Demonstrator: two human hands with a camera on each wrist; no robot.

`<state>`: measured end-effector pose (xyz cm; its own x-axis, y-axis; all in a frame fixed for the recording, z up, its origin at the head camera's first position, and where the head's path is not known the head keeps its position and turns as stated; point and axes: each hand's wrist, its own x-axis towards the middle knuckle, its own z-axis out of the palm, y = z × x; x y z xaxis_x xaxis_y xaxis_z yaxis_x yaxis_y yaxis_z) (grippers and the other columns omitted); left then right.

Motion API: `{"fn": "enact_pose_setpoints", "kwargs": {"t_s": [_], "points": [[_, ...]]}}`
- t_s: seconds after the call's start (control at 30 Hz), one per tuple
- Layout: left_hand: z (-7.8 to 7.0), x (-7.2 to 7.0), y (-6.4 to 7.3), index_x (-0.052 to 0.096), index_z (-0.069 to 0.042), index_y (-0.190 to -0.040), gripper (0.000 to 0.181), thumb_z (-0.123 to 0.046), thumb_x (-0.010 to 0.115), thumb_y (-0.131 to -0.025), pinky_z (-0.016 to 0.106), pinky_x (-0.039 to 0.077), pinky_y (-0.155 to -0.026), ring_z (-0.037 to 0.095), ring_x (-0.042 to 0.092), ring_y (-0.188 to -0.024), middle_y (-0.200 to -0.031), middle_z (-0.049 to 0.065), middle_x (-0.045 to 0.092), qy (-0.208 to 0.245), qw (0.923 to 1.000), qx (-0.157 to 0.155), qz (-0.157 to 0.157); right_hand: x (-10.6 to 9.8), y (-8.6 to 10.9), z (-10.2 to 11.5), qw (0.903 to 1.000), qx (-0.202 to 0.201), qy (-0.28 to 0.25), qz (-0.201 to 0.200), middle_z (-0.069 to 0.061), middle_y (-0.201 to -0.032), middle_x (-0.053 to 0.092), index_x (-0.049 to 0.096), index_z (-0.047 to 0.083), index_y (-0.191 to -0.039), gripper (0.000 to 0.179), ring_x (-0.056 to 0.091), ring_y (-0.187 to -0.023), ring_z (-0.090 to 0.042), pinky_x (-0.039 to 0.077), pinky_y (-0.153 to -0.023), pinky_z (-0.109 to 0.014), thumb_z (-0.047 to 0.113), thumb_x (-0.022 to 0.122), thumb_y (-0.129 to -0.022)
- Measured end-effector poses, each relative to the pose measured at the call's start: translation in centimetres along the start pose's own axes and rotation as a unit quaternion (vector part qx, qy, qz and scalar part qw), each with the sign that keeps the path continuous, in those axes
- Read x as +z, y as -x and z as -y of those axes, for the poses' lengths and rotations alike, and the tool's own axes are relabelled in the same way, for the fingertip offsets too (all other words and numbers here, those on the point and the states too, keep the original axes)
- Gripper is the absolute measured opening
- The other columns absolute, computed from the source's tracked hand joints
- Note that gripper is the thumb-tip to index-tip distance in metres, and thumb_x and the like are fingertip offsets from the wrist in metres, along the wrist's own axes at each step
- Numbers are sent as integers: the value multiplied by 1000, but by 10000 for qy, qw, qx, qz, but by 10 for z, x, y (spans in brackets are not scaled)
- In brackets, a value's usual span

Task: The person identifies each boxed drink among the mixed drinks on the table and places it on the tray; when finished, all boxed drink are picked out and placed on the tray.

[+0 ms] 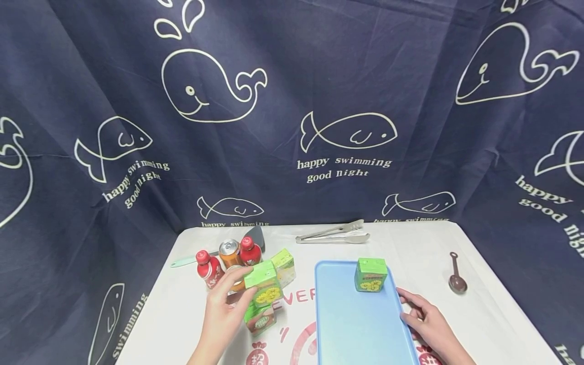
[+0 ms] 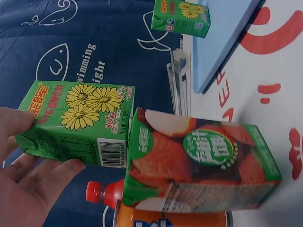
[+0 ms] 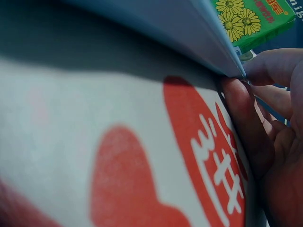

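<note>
Item: left hand (image 1: 225, 299), fingers and thumb bent to a pinch about the top end of a flowered carton (image 1: 263, 284), green with yellow blooms. The carton is off to the tray's left; whether it touches the fruit carton (image 2: 199, 163) beyond it in the left wrist view cannot be told.

Item: right hand (image 1: 422, 314), nearly closed, thumb and fingers pinching the right rim of a light-blue tray (image 1: 360, 329).

Item: tray carton (image 1: 371, 276), also green with yellow flowers, upright on the tray near its far right corner.

Item: pale-green carton (image 1: 285, 268), just behind the flowered carton, standing on the white tabletop (image 1: 155, 324).

Item: two red-capped bottles (image 1: 209, 268), with an orange can (image 1: 229, 252) between them; a second can seems to sit behind the left hand, too hidden to be certain.

Item: utensils, none held (a spatula (image 1: 256, 238) behind the bottles, metal tongs (image 1: 333, 234) beyond the tray, a brown spoon (image 1: 458, 283) to its right).

Progress, as judged: one carton is set on the tray, and the flowered carton is in hand but not yet set down. The fruit carton, pale-green carton, bottles and can remain off the tray; which of them count as outstanding cannot be told. The work appears to be at an early stage.
</note>
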<state>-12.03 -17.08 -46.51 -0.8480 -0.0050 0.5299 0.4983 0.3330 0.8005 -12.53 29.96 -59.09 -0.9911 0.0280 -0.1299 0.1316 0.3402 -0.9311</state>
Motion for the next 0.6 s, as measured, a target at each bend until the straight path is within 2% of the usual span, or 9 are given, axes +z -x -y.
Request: {"fn": "enact_pose_setpoints", "kwargs": {"t_s": [0.23, 0.47, 0.6], "points": [[1, 11, -3, 72, -15, -127, 44, 2, 82, -88, 33, 64, -83, 19, 64, -118, -129, 3, 67, -5, 9999, 11, 128, 0, 0, -1, 10000, -37, -39, -2, -13, -122, 56, 50, 1, -152, 62, 52, -58, -12, 47, -41, -27, 0, 71, -93], [-1, 23, -7, 70, -11, -128, 44, 5, 80, -87, 33, 64, -84, 26, 66, -118, -130, 10, 67, 345, 9991, 8, 243, 0, -1, 0, 9998, -117, 139, -54, -12, -121, 57, 52, 1, -151, 61, 52, -60, -11, 47, -42, -26, 1, 71, -92], [-2, 30, -8, 70, -12, -128, 44, 4, 79, -89, 33, 63, -85, 29, 66, -118, -131, 10, 66, 398, 9985, 4, 372, 0, 0, 0, 9998, -117, 174, -57, -12, -121, 57, 52, 1, -151, 62, 52, -60, -11, 46, -42, -26, 0, 71, -92]]}}
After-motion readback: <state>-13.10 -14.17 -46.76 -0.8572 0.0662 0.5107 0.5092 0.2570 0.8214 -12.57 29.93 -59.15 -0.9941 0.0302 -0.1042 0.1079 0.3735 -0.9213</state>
